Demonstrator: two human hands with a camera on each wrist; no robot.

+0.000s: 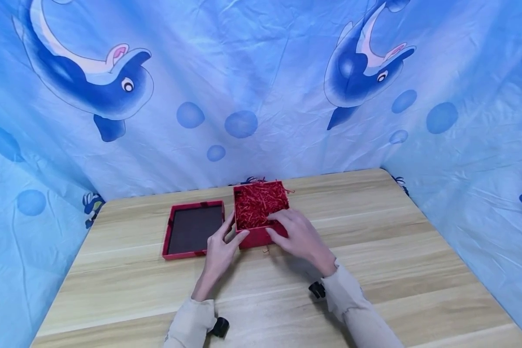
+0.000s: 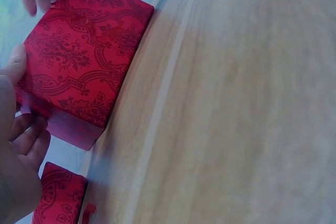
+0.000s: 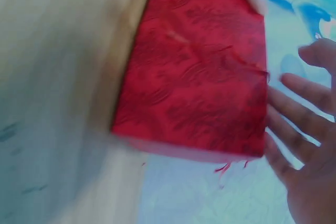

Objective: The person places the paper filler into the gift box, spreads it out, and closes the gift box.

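A red box (image 1: 251, 239) with a dark floral pattern stands upright on the table, filled with red shredded paper (image 1: 259, 203). My left hand (image 1: 219, 252) holds its near left corner, the thumb at the front top edge and the fingers along the left side. Over the near right part of the box is my right hand (image 1: 299, 236). In the right wrist view its fingers (image 3: 302, 114) are spread and loosely bent at the rim, pinching nothing visible. A red lid (image 1: 195, 229) with a dark inside lies open side up, left of the box.
A loose red paper shred (image 1: 266, 250) hangs at the box's front, and another (image 1: 290, 191) sticks out over its right rim. The wooden table (image 1: 374, 270) meets a blue dolphin-print cloth (image 1: 261, 87) at the back and sides.
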